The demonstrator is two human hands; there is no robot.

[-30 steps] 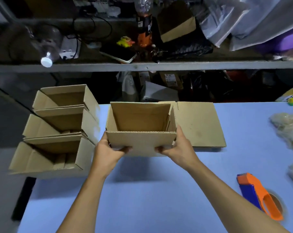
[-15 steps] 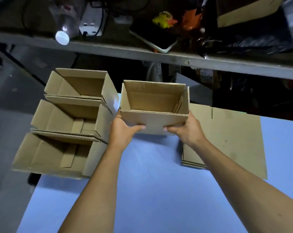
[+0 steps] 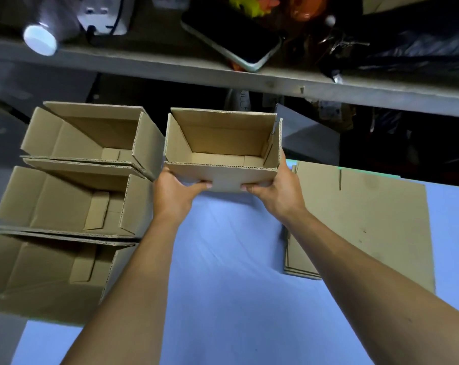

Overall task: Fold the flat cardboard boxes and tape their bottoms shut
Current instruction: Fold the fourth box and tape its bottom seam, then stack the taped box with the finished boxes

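Head view is showing the left hand [image 3: 174, 192] and right hand [image 3: 277, 191] gripping the assembled cardboard box [image 3: 221, 151] by its near bottom corners, beside three finished boxes [image 3: 73, 185]. It is looking light, stiff, crushable; holding corners suits it.

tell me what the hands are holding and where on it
Both hands hold the open box by its near wall: the left hand at the near left corner, the right hand at the near right corner, thumbs across the front.

Folded box [image 3: 223, 146] carried leftward by both hands, now just beside the row of finished boxes [image 3: 73, 180]
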